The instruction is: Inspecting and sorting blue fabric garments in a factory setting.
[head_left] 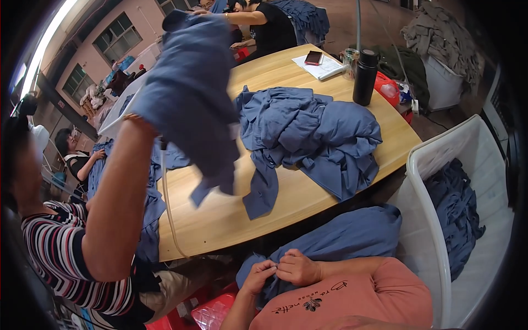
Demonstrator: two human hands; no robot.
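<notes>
A blue garment [352, 234] lies across my lap below the table edge. My left hand [257, 276] pinches a fold of its cloth at the near end. Right beside it, touching, my right hand [297, 268] is closed on the same fold. Above them a pile of blue garments [313, 137] sits in the middle of the oval wooden table [220, 220].
A co-worker in a striped top at the left lifts a blue garment [190, 93] high over the table. A white plastic bin [434, 220] with blue garments stands at my right. A black bottle [364, 77], papers and a phone sit at the far end. Other people work beyond.
</notes>
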